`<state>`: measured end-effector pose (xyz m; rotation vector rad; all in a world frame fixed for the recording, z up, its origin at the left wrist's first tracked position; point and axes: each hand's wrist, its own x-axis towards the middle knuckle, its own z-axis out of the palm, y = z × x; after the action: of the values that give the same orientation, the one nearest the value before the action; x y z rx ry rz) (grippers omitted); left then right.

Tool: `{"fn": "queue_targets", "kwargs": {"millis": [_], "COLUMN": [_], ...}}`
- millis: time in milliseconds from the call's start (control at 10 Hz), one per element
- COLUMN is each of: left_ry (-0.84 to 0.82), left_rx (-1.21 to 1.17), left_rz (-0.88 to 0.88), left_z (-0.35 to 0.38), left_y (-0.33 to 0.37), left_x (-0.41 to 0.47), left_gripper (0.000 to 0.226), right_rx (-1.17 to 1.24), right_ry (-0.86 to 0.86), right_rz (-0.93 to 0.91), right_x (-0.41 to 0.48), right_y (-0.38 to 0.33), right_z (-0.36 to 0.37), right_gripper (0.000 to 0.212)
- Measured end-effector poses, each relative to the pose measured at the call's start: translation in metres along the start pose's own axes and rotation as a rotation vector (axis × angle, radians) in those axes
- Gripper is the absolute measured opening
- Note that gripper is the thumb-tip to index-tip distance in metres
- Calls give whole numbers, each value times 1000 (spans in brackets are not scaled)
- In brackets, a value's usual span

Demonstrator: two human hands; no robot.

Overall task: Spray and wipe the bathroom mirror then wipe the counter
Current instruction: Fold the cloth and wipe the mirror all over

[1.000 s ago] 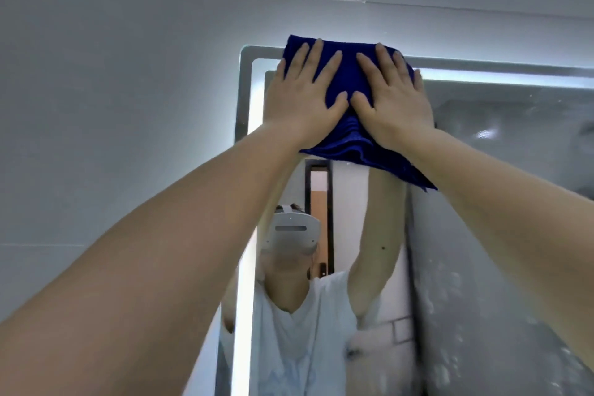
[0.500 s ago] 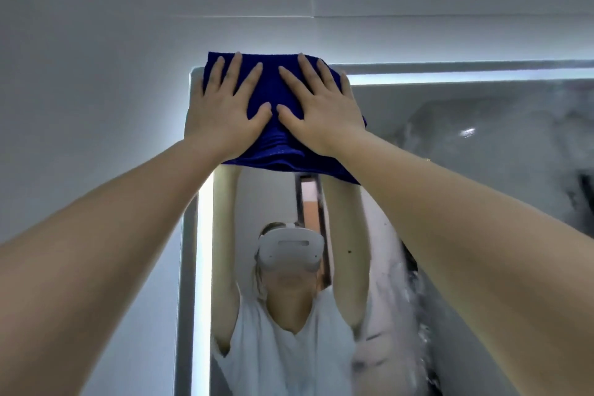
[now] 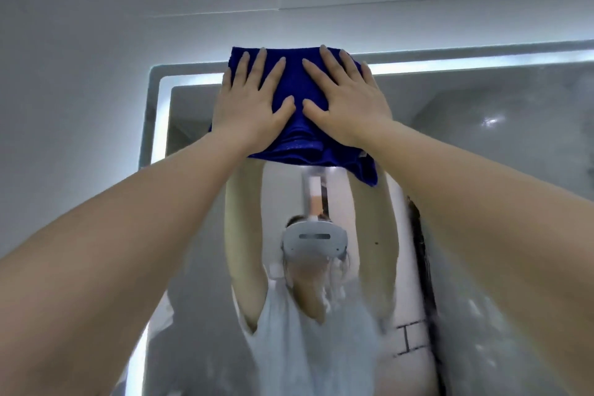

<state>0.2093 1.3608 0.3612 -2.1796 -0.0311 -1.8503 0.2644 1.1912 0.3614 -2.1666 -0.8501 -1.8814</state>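
Pressing blue cloth (image 3: 294, 80) flat on the lit top edge of the mirror (image 3: 482, 145), upper centre of frame, under left hand (image 3: 254, 106) and right hand (image 3: 348, 103), fingers (image 3: 262, 69) spread wide; could slide over the rim or drop if pressure eases.

Wall-hung mirror (image 3: 466, 145), rounded top-left corner, lit strip (image 3: 482, 62) running inside its edge along top and left side. Fixed to a pale grey tiled wall (image 3: 80, 74). Pale smears and spots over the lower right of the glass. Folded blue cloth (image 3: 294, 80) flat against the top edge, overlapping the lit strip and reaching just above the frame onto the wall, lower right corner hanging loose
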Motion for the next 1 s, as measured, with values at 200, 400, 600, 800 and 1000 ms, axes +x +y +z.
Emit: {"fn": "queue_targets", "kwargs": {"millis": [200,400,600,800,1000], "left_ry": [13,15,16,13,32], "left_rx": [-32,-42,-53,-79,-107], "left_rz": [13,18,-13,-12,-8], "left_z": [8,18,20,20,21], "left_y": [95,176,185,186,186], "left_x": [19,31,31,30,28], "left_gripper": [64,65,64,64,64], "right_rx": [-16,-38,-24,-34,-51], "right_ry": [-5,-24,-16,-38,-37], "right_rz": [14,5,-4,20,41], "right_x": [-28,-56,-61,-62,-62], "right_y": [91,169,179,176,174], "right_z": [-18,-33,-34,-37,-35], "right_gripper": [64,65,65,64,63]}}
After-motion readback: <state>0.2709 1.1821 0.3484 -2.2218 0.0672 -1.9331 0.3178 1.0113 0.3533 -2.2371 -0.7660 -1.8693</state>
